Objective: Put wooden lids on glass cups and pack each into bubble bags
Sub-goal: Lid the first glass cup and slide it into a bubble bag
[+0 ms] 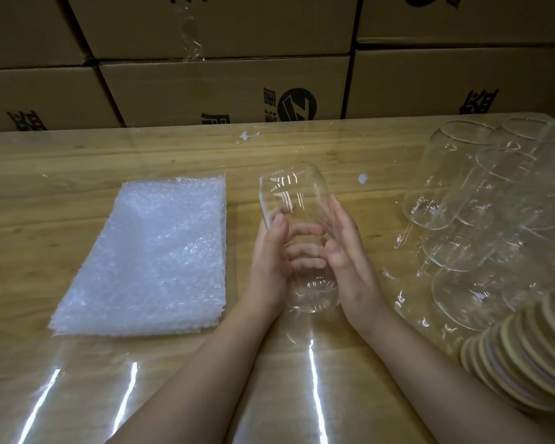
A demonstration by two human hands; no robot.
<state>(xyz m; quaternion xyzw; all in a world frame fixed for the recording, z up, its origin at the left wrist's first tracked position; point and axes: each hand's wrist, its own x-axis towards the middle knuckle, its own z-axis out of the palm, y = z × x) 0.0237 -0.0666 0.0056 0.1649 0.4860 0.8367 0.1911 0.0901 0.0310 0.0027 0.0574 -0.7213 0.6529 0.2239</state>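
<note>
Both hands, left (268, 251) and right (343, 254), grip lidless glass cup (297, 213); carton (225, 91) print unreadable.

Both forearms reach forward from the bottom edge, bare, converging toward the middle. The left hand (268, 257) is turned with its palm facing right, thumb pointing up and away, fingers curled under and across toward the other hand. The right hand (346, 251) faces it, palm to the left, thumb raised, fingers extended forward. The 2 hands stand close together, cupped toward each other, wrists nearly straight and held above the surface (77, 161).
</note>
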